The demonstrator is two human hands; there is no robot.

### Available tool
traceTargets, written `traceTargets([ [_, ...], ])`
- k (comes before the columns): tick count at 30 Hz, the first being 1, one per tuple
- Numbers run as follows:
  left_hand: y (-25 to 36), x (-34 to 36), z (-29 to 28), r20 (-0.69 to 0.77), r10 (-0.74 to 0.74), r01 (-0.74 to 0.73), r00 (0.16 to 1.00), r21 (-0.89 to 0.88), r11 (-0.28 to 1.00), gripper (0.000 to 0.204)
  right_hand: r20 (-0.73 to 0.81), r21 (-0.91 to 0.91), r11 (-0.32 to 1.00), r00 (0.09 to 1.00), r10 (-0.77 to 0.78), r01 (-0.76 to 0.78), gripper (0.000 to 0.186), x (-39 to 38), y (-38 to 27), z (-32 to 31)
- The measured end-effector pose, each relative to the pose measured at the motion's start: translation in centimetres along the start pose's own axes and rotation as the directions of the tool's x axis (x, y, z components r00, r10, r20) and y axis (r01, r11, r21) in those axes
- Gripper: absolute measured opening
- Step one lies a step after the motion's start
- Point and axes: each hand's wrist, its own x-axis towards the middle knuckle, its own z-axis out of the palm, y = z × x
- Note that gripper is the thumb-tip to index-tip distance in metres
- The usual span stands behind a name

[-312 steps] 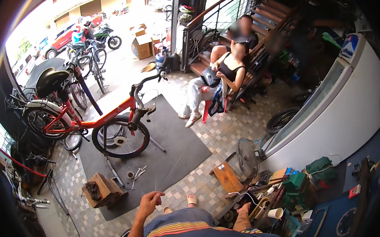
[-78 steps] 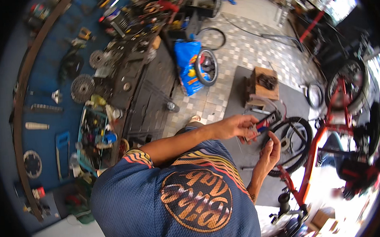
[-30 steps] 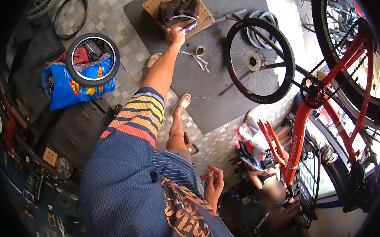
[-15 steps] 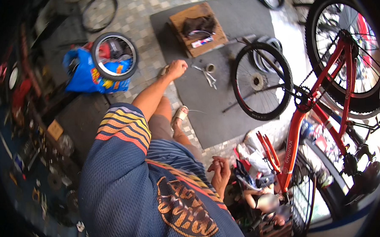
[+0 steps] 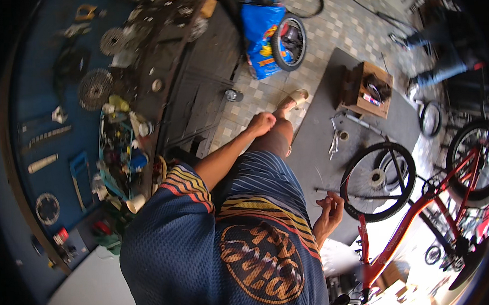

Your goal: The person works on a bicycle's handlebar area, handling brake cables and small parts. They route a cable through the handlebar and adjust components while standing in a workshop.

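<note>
My left hand [image 5: 262, 124] is in front of my body above my leg, fingers curled closed with nothing visible in them. My right hand [image 5: 329, 209] is low to the right near a bicycle wheel [image 5: 377, 182] lying on the dark mat [image 5: 322, 122], its fingers loosely bent and apart, empty. A blue-and-red tube [image 5: 371, 99] sits beside a dark cloth [image 5: 377, 87] on a wooden box [image 5: 350, 82]. Metal tools [image 5: 334, 139] and a round roll [image 5: 343, 135] lie near the box. A red bicycle frame [image 5: 399, 230] stands on the right, partly washed out by glare.
A cluttered workbench [image 5: 161, 63] with blue tool board [image 5: 51, 101] runs along my left. A blue bag [image 5: 258, 37] with a small tire [image 5: 289, 41] sits on the tiles at the top. A person in jeans [image 5: 437, 70] stands at upper right. Tires [image 5: 431, 120] lie beyond the mat.
The tube, held in my left hand a second ago, now rests on the box. The view has swung toward the workbench, and a person's legs have appeared at upper right.
</note>
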Motion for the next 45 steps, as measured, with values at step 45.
traceTargets([
  [45, 28.0, 4.5, -46.0, -0.360, 0.875, -0.196, 0.322, 0.879, 0.434, 0.024, -0.437, 0.147, 0.985, 0.899, -0.014, 0.087, 0.014, 0.8, -7.3, 12.3],
])
